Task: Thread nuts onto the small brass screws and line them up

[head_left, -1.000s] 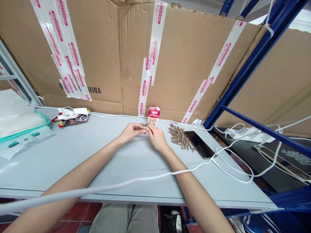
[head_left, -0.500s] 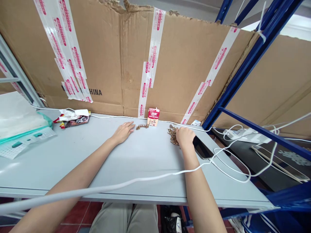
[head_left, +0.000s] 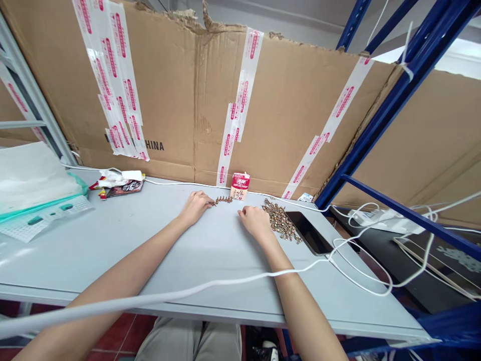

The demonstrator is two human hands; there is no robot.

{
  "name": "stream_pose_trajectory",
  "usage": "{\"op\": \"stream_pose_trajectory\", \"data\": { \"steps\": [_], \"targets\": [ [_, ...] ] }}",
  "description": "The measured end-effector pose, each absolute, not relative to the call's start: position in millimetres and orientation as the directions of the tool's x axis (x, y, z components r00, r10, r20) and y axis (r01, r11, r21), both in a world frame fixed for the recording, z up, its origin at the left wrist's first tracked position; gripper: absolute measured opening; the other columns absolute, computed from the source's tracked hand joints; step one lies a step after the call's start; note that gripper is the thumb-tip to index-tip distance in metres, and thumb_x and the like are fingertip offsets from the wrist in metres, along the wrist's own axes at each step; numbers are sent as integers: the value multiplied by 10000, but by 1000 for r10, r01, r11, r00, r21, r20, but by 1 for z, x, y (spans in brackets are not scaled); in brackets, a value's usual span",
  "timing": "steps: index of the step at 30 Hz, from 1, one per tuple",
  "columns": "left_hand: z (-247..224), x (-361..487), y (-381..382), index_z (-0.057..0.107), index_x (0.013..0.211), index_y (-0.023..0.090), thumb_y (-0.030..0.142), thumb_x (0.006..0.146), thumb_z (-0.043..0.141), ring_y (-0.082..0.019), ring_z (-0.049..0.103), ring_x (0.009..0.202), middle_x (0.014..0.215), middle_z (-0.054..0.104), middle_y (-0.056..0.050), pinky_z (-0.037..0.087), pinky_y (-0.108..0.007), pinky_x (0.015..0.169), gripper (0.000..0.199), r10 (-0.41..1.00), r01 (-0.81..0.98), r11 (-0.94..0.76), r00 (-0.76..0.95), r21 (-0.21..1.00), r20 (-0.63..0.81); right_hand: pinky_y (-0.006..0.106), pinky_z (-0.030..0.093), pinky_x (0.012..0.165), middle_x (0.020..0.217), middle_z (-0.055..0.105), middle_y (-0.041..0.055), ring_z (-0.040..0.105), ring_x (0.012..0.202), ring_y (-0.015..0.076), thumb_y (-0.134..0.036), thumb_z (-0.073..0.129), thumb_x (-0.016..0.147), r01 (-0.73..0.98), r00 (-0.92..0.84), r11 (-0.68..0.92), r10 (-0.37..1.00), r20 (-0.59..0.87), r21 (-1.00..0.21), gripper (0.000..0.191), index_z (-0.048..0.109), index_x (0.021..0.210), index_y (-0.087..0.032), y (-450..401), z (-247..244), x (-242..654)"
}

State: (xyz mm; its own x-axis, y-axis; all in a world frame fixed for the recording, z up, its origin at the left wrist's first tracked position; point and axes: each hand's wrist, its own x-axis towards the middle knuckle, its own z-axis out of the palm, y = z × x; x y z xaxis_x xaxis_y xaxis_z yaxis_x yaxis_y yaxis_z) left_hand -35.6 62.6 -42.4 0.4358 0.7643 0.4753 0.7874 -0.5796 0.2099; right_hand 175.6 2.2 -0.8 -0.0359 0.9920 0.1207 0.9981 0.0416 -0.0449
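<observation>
Small brass-coloured screws stand in a short row (head_left: 224, 199) on the grey table, before a red and cream drink carton (head_left: 239, 186). At the row's left end, my left hand (head_left: 196, 206) has its fingers drawn together on a screw. My right hand (head_left: 256, 220) hovers just right of the row's near side, thumb and fingers pinched together; whatever is between them is too small to make out. Beside my right wrist lies a loose pile of the same screws (head_left: 282, 221), with a dark phone (head_left: 310, 233) against its right side.
A white cable (head_left: 210, 287) crosses in front of my forearms. Crumpled snack wrappers (head_left: 122, 183) and a white package with a teal edge (head_left: 37, 180) lie to the left. Taped cardboard (head_left: 169, 100) walls the back; a blue metal frame (head_left: 376, 120) rises at right.
My right hand has left the screw pile and moved left toward the row, uncovering the pile. My left hand has gone from flat to curled, with its fingertips at the row's end.
</observation>
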Motion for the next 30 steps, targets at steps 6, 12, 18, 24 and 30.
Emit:
{"op": "stream_pose_trajectory", "data": {
  "steps": [6, 12, 18, 24, 30],
  "targets": [
    [-38, -30, 55, 712, 762, 224, 247, 759, 591, -207, 542, 835, 807, 692, -21, 358, -344, 817, 124, 814, 713, -534, 286, 456, 506, 293, 407, 710, 881, 674, 97, 619, 829, 212, -402, 410, 860, 971, -122, 152, 978, 166, -185, 304, 629, 911, -197, 5, -11, 173],
    [-34, 0, 35, 704, 751, 201, 276, 715, 605, -189, 573, 782, 769, 685, -23, 418, -304, 768, 129, 849, 416, -529, 264, 740, 458, 219, 394, 631, 770, 680, -8, 587, 606, 112, -415, 439, 856, 708, -343, 392, 918, 199, -587, 268, 609, 919, -217, 8, -19, 168],
    [-35, -20, 52, 684, 860, 201, 274, 756, 565, -208, 552, 884, 902, 675, -32, 403, -331, 840, 174, 855, 577, -508, 251, 639, 453, 205, 382, 601, 713, 681, -28, 549, 521, 92, -356, 446, 849, 699, -324, 393, 919, 226, -597, 247, 657, 854, -227, 12, -23, 170],
    [-41, -79, 77, 668, 977, 184, 235, 769, 557, -275, 487, 1019, 1044, 631, -81, 372, -385, 872, 242, 883, 883, -317, 141, 347, 448, 227, 396, 667, 685, 675, -13, 573, 570, 120, -327, 524, 799, 755, -223, 330, 942, 251, -567, 222, 671, 940, -240, 16, -24, 174],
    [-43, -79, 75, 699, 800, 215, 254, 762, 566, -273, 541, 931, 917, 663, -69, 382, -368, 790, 143, 893, 916, -300, 171, 266, 416, 218, 383, 609, 750, 680, -59, 521, 450, 79, -296, 570, 770, 714, -190, 311, 948, 254, -627, 204, 563, 964, -235, 13, -20, 171]
  ]
}}
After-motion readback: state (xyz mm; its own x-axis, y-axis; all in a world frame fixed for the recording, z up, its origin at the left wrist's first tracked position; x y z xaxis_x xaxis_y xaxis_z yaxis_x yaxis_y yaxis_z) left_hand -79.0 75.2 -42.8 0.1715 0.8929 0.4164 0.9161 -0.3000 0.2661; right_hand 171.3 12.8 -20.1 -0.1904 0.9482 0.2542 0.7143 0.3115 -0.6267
